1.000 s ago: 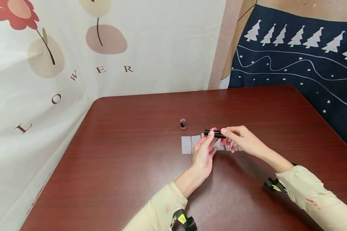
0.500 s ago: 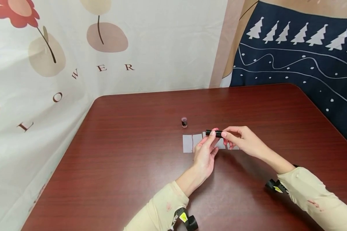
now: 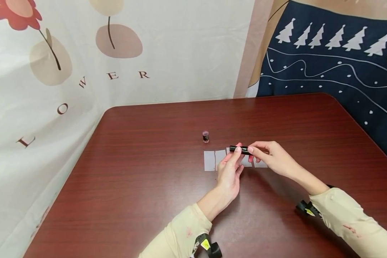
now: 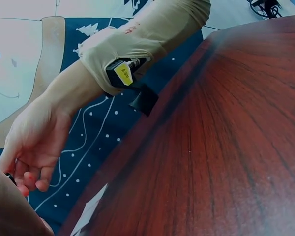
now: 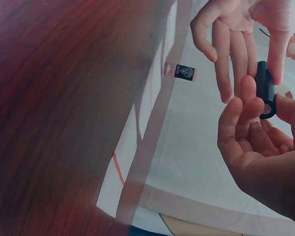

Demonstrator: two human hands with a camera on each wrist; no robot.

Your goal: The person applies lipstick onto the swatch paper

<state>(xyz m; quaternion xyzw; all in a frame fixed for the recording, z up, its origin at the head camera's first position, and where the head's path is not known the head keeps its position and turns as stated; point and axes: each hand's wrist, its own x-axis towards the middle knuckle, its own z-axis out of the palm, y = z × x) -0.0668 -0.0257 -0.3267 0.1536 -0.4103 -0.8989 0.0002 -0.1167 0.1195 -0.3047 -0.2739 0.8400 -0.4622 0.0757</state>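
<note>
Over the paper strips, both hands hold a black lipstick tube (image 3: 240,149), which lies nearly level between them. My left hand (image 3: 228,175) pinches its left end between thumb and fingers, palm partly turned up. At the other end, my right hand (image 3: 274,156) grips it with thumb and fingertips. The right wrist view shows the tube's round base with a small label toward the right hand. Reddish smears mark some fingertips. White paper strips (image 3: 209,161) lie in a row beneath, partly hidden by the hands; one strip (image 5: 110,182) bears a red line.
Behind the strips stands a small bottle (image 3: 205,137) with a black label and a pinkish top. All this is on a dark red wooden table (image 3: 142,161). A flower-printed cloth (image 3: 180,53) hangs behind, and a navy cloth (image 3: 325,71) hangs at the right.
Both hands keep their hold on the tube and barely shift. The right hand's outer fingers have drawn in somewhat. The whole head view has tilted slightly.
</note>
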